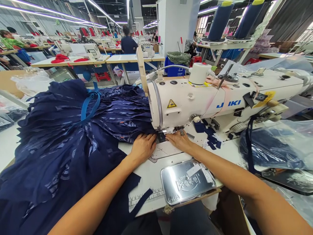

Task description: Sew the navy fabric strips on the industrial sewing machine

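Note:
A large bundle of navy garments (73, 156) lies to the left of a white sewing machine (195, 98), its near end reaching the needle area. My left hand (143, 148) lies palm down at the edge of this cloth, fingers stretched out flat beside the presser foot. On the other side of the needle, my right hand (179, 141) rests low on the machine bed, its fingers extended toward a small dark piece (160, 137) under the foot. The machine head partly covers the right fingers. A blue strap (91, 106) is looped around the garment bundle.
Small navy scraps (212, 138) lie right of the needle. A shiny metal tin lid (187, 181) sits at the table's front edge, near a printed ruler (146, 197). Plastic-bagged dark cloth (271, 147) is at right. Two thread cones (217, 21) stand behind; people work further back.

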The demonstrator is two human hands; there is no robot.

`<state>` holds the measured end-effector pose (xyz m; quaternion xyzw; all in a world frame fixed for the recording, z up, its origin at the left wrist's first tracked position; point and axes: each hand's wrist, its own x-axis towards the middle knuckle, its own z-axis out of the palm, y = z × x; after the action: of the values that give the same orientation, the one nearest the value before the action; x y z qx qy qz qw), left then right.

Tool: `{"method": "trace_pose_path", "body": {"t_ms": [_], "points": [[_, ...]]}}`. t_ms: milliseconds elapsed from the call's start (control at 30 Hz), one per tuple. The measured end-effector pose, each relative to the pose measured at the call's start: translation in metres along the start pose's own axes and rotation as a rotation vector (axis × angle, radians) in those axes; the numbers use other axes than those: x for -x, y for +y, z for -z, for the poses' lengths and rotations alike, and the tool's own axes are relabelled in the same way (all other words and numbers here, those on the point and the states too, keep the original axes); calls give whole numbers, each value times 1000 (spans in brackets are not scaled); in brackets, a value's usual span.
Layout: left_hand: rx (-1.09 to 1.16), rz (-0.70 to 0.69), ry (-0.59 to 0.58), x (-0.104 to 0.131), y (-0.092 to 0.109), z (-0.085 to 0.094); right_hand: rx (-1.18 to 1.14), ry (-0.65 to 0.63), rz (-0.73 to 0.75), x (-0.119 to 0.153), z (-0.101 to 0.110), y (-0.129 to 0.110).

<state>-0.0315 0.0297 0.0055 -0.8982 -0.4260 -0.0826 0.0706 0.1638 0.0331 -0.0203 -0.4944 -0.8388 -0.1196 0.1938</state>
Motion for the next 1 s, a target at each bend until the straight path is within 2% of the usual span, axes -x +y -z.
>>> {"method": "trace_pose_path", "body": {"t_ms": [133,433,700,1000], "points": [[-14,-8,3,0,0,0,14,-73,-22,-1,4,-2],[-47,-21,47,0,0,-2,17,-151,-77,0,3,-4],[-32,-22,56,1,-1,-4,8,-88,-38,-1,4,-3],[-34,-28,66,0,-2,-5,4,-141,-48,-5,10,-4]]}}
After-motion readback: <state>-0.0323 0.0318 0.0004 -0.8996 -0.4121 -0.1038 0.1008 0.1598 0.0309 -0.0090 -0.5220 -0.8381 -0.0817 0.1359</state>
